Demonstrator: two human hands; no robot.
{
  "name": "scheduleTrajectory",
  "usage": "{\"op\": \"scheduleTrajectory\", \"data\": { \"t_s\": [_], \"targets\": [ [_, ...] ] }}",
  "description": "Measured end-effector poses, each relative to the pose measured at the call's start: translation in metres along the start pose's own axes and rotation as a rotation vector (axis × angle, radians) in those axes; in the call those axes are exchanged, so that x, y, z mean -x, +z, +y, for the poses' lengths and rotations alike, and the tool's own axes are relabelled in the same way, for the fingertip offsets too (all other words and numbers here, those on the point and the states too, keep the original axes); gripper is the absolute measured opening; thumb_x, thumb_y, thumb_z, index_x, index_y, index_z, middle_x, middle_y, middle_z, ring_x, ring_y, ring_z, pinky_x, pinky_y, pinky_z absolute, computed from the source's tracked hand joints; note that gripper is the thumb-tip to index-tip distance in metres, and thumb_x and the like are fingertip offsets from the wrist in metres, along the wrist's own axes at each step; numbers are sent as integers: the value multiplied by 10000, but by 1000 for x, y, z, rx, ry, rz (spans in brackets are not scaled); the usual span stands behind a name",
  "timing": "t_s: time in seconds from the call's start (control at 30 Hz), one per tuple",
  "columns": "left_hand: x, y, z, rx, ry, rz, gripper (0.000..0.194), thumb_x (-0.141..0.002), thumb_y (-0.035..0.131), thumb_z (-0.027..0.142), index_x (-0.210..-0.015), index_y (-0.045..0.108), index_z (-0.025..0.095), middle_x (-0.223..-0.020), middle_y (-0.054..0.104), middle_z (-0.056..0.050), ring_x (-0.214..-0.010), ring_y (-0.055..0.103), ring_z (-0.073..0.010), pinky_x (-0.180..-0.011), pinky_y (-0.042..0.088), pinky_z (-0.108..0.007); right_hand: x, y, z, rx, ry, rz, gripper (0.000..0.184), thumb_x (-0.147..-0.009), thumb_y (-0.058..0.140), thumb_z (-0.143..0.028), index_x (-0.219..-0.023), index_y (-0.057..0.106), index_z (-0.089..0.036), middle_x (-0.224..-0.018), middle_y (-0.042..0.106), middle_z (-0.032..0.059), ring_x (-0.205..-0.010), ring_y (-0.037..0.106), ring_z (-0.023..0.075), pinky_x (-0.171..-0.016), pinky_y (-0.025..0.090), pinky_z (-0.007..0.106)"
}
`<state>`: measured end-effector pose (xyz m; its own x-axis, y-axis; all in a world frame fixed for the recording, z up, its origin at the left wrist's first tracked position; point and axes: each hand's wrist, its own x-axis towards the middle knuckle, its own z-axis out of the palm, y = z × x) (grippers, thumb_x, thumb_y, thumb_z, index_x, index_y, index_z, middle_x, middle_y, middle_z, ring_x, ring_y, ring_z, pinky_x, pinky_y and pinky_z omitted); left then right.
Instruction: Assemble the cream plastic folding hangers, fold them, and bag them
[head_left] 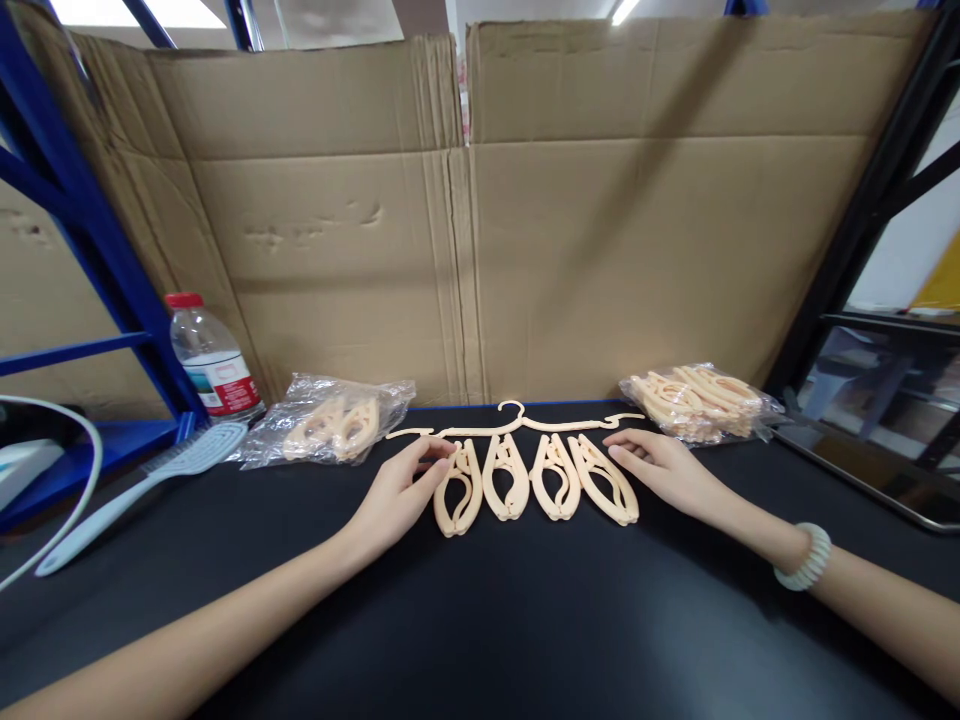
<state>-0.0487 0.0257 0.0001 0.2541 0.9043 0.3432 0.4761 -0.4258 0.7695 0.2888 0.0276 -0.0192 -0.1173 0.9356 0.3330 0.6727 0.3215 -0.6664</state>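
Several folded cream plastic hangers lie in a row on the black table, among them a leftmost folded hanger [458, 502] and a rightmost folded hanger [619, 496]. Behind them lies an unfolded hanger [564, 426], its arms spread and its hook toward the cardboard. My left hand [401, 488] is beside the leftmost folded hanger, thumb and fingers apart, with the fingertips at its upper end; whether they touch it I cannot tell. To the right, my right hand [664, 468] has its fingers stretched out near the top of the rightmost folded hanger, holding nothing.
A clear bag of hangers [330, 425] lies back left, another bag of hangers [697, 398] back right. At the left are a red-capped bottle [217, 365], a pale blue hairbrush [161, 478] and a white cable [94, 470]. Cardboard [337, 260] walls the back.
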Motion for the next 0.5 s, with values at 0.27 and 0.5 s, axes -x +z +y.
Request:
{"op": "scheduleTrajectory", "data": {
  "t_s": [0.27, 0.5],
  "targets": [
    [-4, 1, -11, 84, -15, 43, 186, -765, 493, 200, -917, 600, 178, -978, 665, -56, -974, 636, -217, -931, 488, -440, 1, -3, -3, 20, 6, -54, 364, -840, 479, -445, -940, 654, -141, -762, 673, 62, -653, 595, 187, -582, 463, 307],
    [-5, 0, -12, 31, 9, 31, 259, -726, 433, 129, -929, 590, 167, -998, 664, -73, -990, 632, -207, -948, 480, -455, 0, -3, -2, 27, 2, -71, 350, -838, 482, -425, -936, 658, -139, -774, 680, 61, -651, 588, 181, -583, 448, 301]
  ]
}}
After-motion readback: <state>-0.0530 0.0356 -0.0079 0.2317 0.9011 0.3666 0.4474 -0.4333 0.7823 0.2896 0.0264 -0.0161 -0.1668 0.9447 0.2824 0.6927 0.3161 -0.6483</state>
